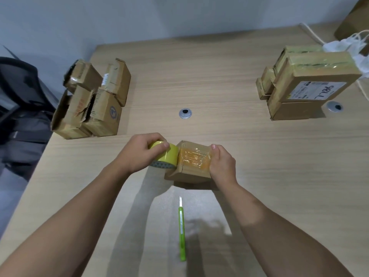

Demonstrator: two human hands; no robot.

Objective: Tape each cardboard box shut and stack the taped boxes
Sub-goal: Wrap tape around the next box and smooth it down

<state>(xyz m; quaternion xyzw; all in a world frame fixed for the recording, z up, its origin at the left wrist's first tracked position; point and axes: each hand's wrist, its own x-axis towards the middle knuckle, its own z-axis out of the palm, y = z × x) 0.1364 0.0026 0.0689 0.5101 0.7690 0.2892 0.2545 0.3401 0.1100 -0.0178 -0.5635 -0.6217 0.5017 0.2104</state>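
Note:
A small cardboard box (194, 172) lies on the table in front of me, with yellowish tape stretched over its top. My left hand (139, 151) grips a yellow tape roll (166, 156) held against the box's left edge. My right hand (220, 163) holds the box's right side, thumb pressed on the tape end. Several untaped boxes (89, 102) are heaped at the far left. A stack of taped boxes (305, 82) stands at the far right.
A green utility knife (182, 230) lies on the wooden table (279, 176) close to me. Two round cable grommets (185, 113) are set in the tabletop. A dark office chair (22, 100) stands off the left edge. White cords and a bag (351, 45) lie at the far right corner.

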